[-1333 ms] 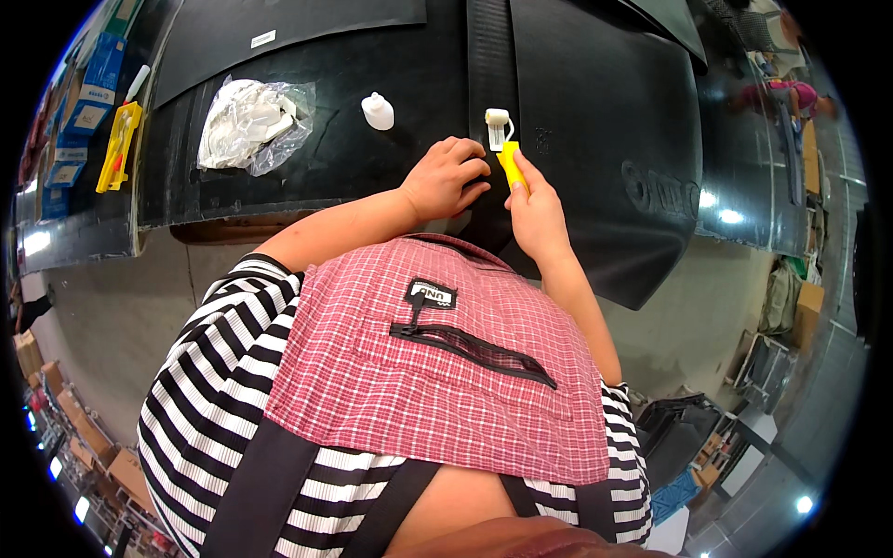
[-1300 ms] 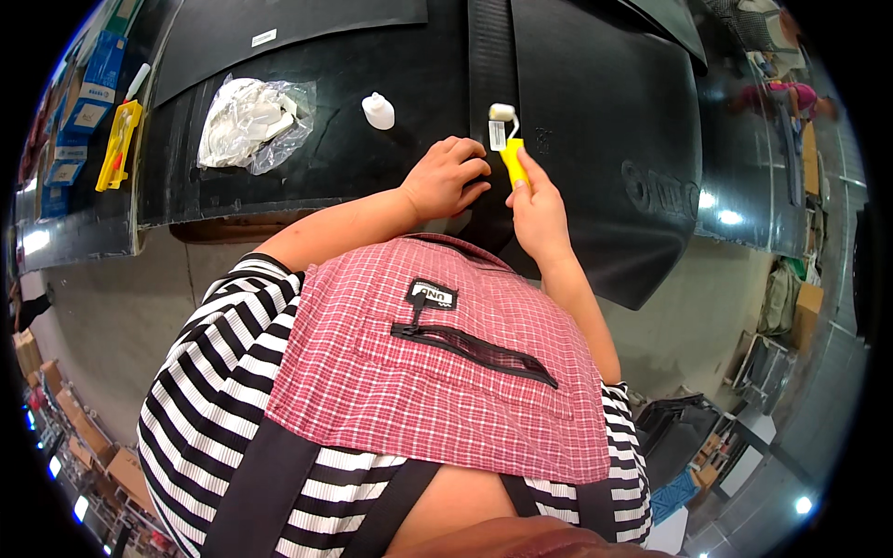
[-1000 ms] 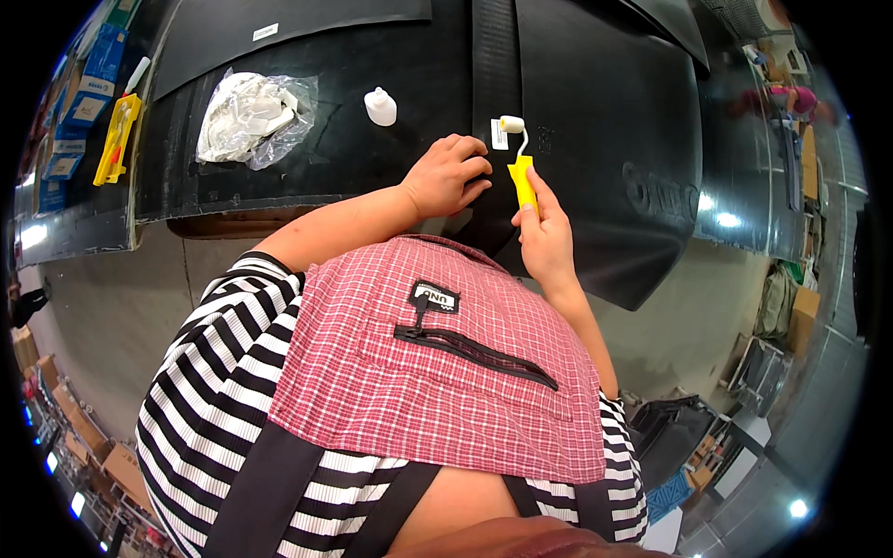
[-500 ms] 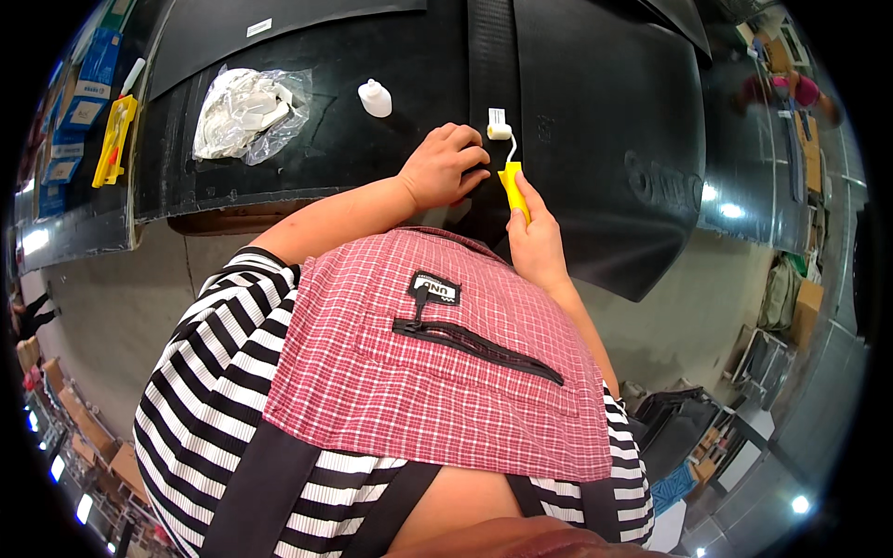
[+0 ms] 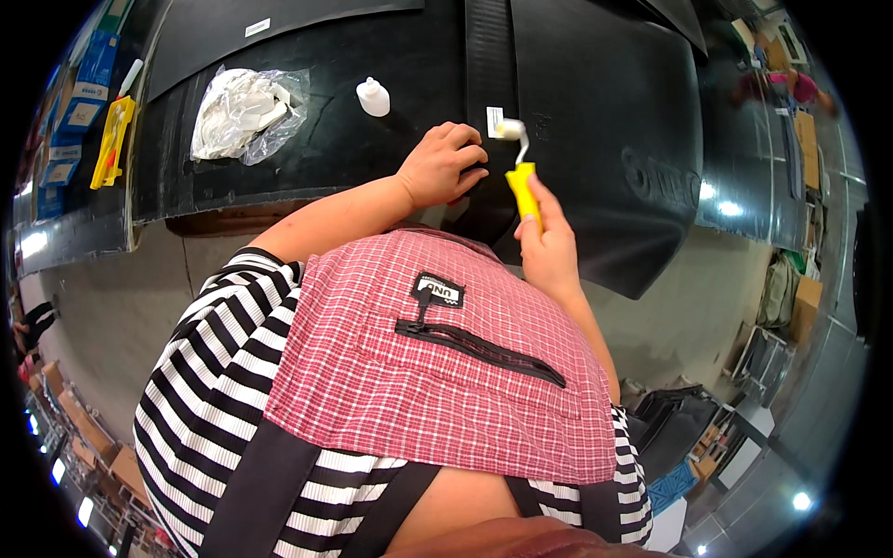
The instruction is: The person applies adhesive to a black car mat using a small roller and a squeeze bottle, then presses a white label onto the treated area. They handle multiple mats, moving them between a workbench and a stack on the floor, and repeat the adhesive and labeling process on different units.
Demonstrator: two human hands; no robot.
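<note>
My right hand (image 5: 549, 242) is closed round the yellow handle of a small roller (image 5: 525, 191). Its white roller head is slightly blurred and sits just right of a white label (image 5: 494, 123) on the black strip (image 5: 490, 56). To the left, my left hand (image 5: 444, 167) rests at the near part of the black sheet material, fingers curled towards the thumb. Whatever lies between those fingers is hidden. A wide black sheet (image 5: 605, 121) with a raised mark extends to the right of the strip and hangs over the table's near edge.
A white squeeze bottle (image 5: 373, 97) stands left of the strip. Farther left are a clear plastic bag of white material (image 5: 246, 116) and a yellow tray (image 5: 113, 142). Blue boxes (image 5: 79, 112) line the far left. Cartons (image 5: 807, 149) stand at the right.
My right hand has shifted the roller rightwards, so its head has moved off the label's lower part. My left hand stays in nearly the same place.
</note>
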